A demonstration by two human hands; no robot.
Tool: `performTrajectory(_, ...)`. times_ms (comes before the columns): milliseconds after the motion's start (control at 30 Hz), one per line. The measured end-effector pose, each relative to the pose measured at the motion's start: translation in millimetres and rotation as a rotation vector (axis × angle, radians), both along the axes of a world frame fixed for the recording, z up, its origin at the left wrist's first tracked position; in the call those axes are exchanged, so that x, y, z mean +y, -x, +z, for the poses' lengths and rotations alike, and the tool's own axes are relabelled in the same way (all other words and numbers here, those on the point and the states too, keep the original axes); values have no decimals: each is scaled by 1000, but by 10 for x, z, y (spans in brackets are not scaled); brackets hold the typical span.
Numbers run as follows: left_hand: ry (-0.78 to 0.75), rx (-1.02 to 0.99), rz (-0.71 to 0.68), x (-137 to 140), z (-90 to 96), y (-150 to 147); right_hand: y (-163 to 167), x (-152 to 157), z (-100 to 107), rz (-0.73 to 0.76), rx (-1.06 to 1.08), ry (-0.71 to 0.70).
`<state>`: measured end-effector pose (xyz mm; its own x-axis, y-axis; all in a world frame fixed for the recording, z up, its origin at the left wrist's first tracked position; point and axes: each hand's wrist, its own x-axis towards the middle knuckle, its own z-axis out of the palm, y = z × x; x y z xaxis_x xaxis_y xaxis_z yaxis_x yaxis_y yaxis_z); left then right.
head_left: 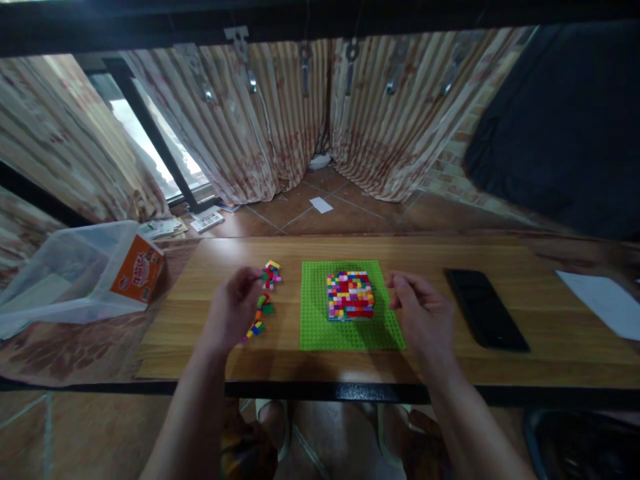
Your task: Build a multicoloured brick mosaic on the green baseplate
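A block of many-coloured toy bricks (350,295) sits on a green studded baseplate (313,333), near its middle. Just left of the plate, loose toy bricks (273,275) lie in a scattered strip on the wooden board. My left hand (237,307) is over the near side of those bricks, thumb and fingers pinched together; a tiny pink and green spot shows by the fingertips, and I cannot tell whether it is held. By the plate's right edge is my right hand (423,310), its fingers curled closed. Whatever it may hold is hidden.
A black phone (485,310) lies right of the plate, with a white sheet (603,303) farther right. On the left stands a clear plastic bin (75,267) with an orange label. The board's dark front edge (340,391) runs above my feet. Curtains hang behind.
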<state>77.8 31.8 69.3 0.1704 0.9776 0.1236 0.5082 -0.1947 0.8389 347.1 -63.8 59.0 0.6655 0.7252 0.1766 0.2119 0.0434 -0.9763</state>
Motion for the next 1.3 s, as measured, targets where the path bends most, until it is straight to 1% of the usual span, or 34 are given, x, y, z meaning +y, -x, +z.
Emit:
performTrajectory(33, -2, -65, -77, -117, -9, -154, 25, 0, 11, 1, 16, -25)
performTrajectory(100, 48, -140, -212, -332, -41, -460, 82, -12, 23, 39, 37, -56)
performTrajectory(133, 68, -209, -254, -417, -59, -596, 112, -23, 27, 70, 45, -71)
performTrajectory(200, 86, -328, -306, -523, -88, -803, 163, -50, 34, 155, 51, -100)
performTrajectory(267, 88, -388, -341, -559, -101, -915, 194, -80, 47, 255, 46, -111)
performTrajectory(400, 61, -384, -359, -566, -84, -953, 195, -130, 84, 418, -9, -94)
performTrajectory(533, 35, -394, -366, -587, -60, -964, 176, -157, 86, 522, -69, -63)
performTrajectory(633, 39, -410, -372, -584, -55, -997, 171, -160, 70, 519, -4, -66)
performTrajectory(800, 99, -485, -384, -557, -53, -1038, 161, -150, 80, 479, 82, -66)
performTrajectory(933, 136, -553, -416, -551, -44, -1051, 160, -149, 106, 481, 103, -66)
performTrajectory(1133, 135, -557, -435, -555, -65, -1048, 159, -138, 104, 517, 111, -67)
performTrajectory(1300, 138, -556, -459, -547, -51, -1042, 162, -142, 86, 511, 92, -58)
